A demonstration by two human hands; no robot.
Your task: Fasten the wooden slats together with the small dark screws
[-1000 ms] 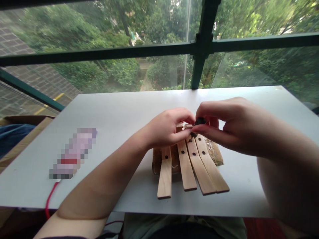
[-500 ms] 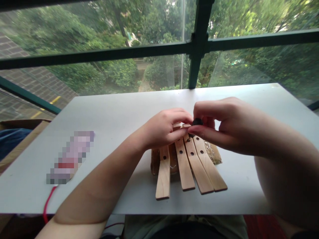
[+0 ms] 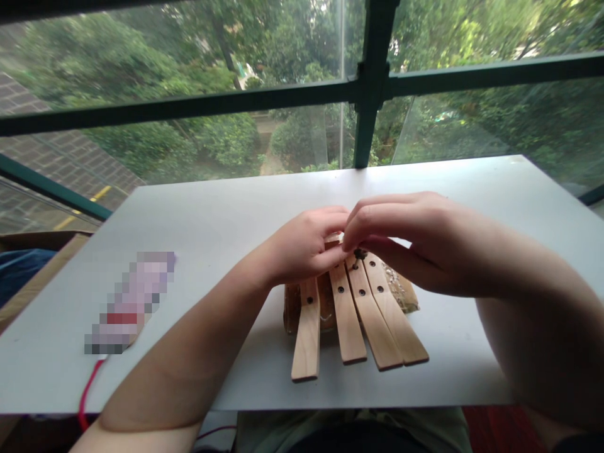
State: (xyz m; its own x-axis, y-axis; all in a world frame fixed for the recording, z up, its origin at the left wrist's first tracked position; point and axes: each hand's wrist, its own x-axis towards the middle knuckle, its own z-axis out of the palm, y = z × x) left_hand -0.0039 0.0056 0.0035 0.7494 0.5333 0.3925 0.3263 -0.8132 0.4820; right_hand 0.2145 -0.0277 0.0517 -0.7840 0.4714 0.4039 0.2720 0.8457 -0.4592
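Several flat wooden slats (image 3: 352, 318) with holes fan out toward me on the white board (image 3: 212, 220). My left hand (image 3: 306, 245) is closed over their far ends, holding them together. My right hand (image 3: 401, 236) is curled beside it, fingers pinched over the point where the slats meet. A small dark piece (image 3: 361, 253) shows just under my right fingertips, on the slats. Whether my fingers grip it is hidden. A clear bag of brownish bits (image 3: 401, 292) lies under the slats.
A blurred pink and purple object (image 3: 129, 302) with a red cord (image 3: 87, 393) lies at the board's left. Behind the board runs a green window frame (image 3: 368, 88) with glass and trees beyond. A cardboard box (image 3: 42, 245) sits at the far left.
My right hand has dropped and shifted left onto the joint of the slats. The dark piece, clearly pinched before, is now mostly covered by my fingers. My left hand stays put.
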